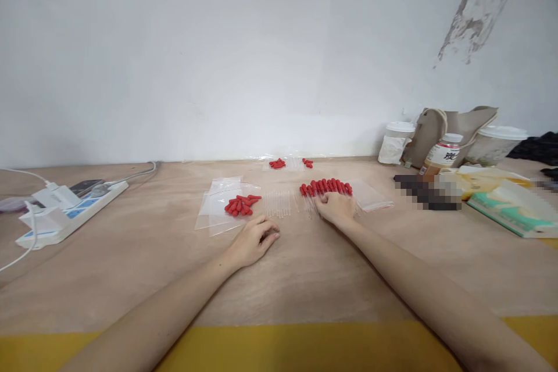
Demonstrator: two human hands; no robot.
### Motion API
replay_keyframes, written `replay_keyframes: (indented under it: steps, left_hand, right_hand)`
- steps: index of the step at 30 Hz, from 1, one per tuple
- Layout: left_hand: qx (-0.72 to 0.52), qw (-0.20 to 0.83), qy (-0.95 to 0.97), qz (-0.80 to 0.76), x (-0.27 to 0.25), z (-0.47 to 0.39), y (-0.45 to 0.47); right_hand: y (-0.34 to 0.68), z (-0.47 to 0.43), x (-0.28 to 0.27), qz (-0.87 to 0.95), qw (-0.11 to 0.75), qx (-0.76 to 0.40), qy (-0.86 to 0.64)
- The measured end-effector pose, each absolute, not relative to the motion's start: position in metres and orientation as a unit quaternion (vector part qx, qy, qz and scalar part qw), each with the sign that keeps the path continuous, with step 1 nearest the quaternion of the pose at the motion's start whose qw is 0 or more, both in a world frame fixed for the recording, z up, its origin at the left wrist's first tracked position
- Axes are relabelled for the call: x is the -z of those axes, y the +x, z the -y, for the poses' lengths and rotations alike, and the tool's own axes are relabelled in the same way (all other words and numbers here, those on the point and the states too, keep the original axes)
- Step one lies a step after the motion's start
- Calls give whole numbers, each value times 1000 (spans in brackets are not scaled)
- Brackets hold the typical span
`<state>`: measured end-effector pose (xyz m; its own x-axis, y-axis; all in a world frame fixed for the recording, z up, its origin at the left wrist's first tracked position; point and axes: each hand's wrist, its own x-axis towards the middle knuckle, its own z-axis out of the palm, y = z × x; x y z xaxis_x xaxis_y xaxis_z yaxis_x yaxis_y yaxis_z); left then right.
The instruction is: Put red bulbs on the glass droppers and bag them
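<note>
My left hand [256, 239] rests on the table, fingers loosely curled, a gap between thumb and fingers, nothing visible in it. Just beyond it lies a pile of red rubber bulbs [239, 206] on clear plastic bags [218, 218]. A row of thin clear dropper tubes [276, 203] is laid out between my hands. To the right, several droppers with red bulbs [325, 186] lie side by side, bulbs pointing away from me. My right hand [337, 207] is over their tube ends, fingertips pinched at a dropper; the palm hides part of the row.
More red bulbs [277, 163] lie by the wall. A power strip [74, 215] with chargers sits left. On the right are a bottle [442, 154], a lidded cup [394, 142], a grey bag [464, 128] and a tissue pack [514, 209]. Another plastic bag [372, 196] lies beyond my right hand.
</note>
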<state>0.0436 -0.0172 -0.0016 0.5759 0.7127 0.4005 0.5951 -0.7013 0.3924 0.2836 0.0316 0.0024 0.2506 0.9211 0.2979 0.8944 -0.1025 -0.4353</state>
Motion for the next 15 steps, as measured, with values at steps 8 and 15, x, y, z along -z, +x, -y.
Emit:
replay_keyframes:
  steps: [8,15]
  left_hand:
    - [-274,111,883,-364,0,17,45]
    - [-269,126,883,-364,-1,17,43]
  right_hand:
    - [275,-29,-10,668,303,73,-676]
    - [238,-50,-18,690,165,46,-703]
